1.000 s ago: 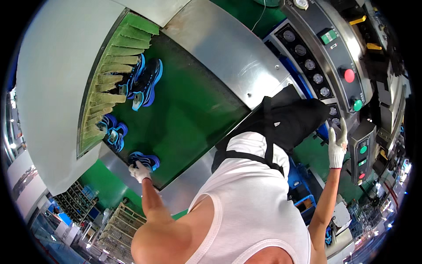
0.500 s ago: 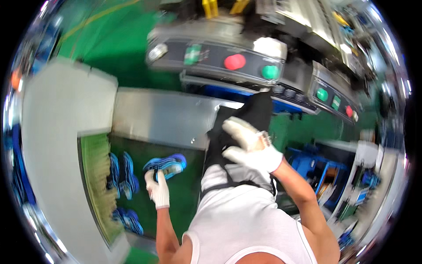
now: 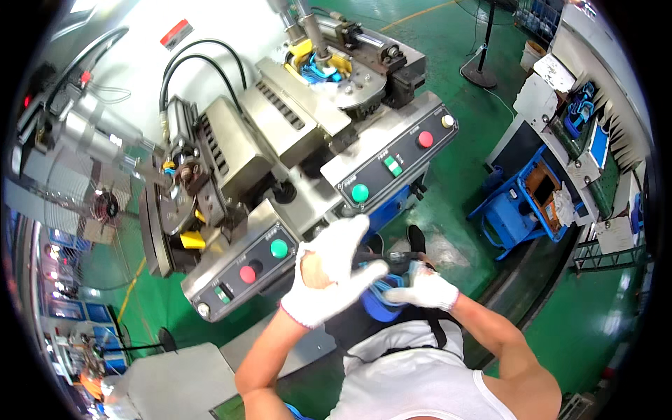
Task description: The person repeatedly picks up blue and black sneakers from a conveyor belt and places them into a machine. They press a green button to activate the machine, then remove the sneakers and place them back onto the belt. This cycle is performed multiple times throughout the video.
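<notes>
My left hand (image 3: 329, 273), in a white knitted glove, is raised in front of the machine's control panels. Its fingers are spread and nothing shows in them. Lower and to its right, my right hand (image 3: 427, 288), gloved too, is closed on a blue strappy piece that looks like a shoe upper (image 3: 382, 308), close to my waist. Part of that piece is hidden by my hands. Another bright blue piece (image 3: 318, 71) sits in the far station of the machine, beside yellow blocks.
Ahead stands a two-station metal press (image 3: 294, 126) with hoses. Its left panel (image 3: 241, 269) and right panel (image 3: 392, 157) carry red and green buttons. On the right are a blue stool (image 3: 521, 210) and a conveyor (image 3: 602, 168) with blue pieces. A grey cover (image 3: 178, 385) is at lower left.
The view has swung to face the press. My left hand has left the blue pieces on the green belt and come up by the panels. My right hand, earlier spread, now grips a blue piece.
</notes>
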The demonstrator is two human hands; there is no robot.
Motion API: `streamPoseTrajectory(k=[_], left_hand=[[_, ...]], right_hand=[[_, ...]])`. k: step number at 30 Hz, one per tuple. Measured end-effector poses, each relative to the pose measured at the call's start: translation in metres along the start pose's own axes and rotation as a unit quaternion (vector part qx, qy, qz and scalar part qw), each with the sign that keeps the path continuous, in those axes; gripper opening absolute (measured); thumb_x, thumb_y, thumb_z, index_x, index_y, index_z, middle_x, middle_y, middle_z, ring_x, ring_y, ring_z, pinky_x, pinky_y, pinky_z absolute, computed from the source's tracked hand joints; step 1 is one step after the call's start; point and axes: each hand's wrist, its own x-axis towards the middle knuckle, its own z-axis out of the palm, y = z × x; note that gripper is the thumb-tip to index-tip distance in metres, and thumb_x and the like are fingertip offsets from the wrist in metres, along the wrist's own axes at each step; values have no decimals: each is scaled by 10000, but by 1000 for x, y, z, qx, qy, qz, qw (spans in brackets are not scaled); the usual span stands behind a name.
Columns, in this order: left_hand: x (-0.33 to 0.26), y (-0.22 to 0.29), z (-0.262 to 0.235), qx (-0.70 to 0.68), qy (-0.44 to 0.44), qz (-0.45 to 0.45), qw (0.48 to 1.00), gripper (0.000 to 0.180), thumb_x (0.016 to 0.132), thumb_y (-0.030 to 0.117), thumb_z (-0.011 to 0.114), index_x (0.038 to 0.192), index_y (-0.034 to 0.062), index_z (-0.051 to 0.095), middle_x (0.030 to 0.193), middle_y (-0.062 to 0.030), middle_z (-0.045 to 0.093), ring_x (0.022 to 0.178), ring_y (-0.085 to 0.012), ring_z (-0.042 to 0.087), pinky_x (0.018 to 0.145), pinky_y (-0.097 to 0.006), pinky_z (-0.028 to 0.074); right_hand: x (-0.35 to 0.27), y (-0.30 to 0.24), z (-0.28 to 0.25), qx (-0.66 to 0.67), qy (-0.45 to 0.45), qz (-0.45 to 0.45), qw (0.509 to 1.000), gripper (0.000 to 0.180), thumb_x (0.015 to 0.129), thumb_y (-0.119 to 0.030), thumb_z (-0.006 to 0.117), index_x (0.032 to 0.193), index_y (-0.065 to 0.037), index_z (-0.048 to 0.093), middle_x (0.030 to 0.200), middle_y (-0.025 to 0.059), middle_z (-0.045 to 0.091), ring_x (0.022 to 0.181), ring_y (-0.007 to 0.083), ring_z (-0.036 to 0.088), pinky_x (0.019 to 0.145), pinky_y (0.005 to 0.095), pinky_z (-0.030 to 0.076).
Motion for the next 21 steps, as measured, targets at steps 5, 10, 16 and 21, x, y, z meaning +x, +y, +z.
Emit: streamPoseTrajectory(k=[5, 10, 16, 21], left_hand=[[142, -80, 17, 99, 168, -28, 980, 523, 926, 201, 766, 1383, 9, 599, 1343, -221, 641, 1270, -394, 621, 1093, -451, 488], [255, -207, 43, 79, 157, -160, 971, 622, 999, 372, 658, 1498, 22, 533, 1492, -213, 572, 1386, -347, 555, 1174, -413, 420], [377, -304, 58, 24, 117, -375, 919, 677, 936, 348, 697, 1501, 13, 536, 1383, -248, 657, 1242, -353, 654, 1070, -410, 492], [411, -358, 88, 85, 261, -287, 918, 396, 983, 258, 641, 1363, 156, 683, 1261, -186, 723, 1191, -316, 685, 1057, -404, 505]], right_hand=[[-62, 43, -32, 434, 204, 141, 866, 656, 852, -218, 847, 1413, 28, 611, 1280, 84, 691, 1115, 161, 628, 993, 355, 534], [-71, 77, -43, 489, 363, 233, 758, 546, 809, -236, 824, 1251, -22, 583, 1101, 0, 583, 933, 106, 523, 791, 342, 520], [-51, 109, -65, 510, 440, 264, 690, 708, 752, -404, 905, 1182, -79, 445, 1029, -2, 482, 896, 124, 488, 731, 360, 523], [-58, 131, -56, 484, 466, 314, 671, 792, 721, -512, 933, 1104, -58, 408, 1014, 31, 483, 890, 135, 473, 670, 417, 513]])
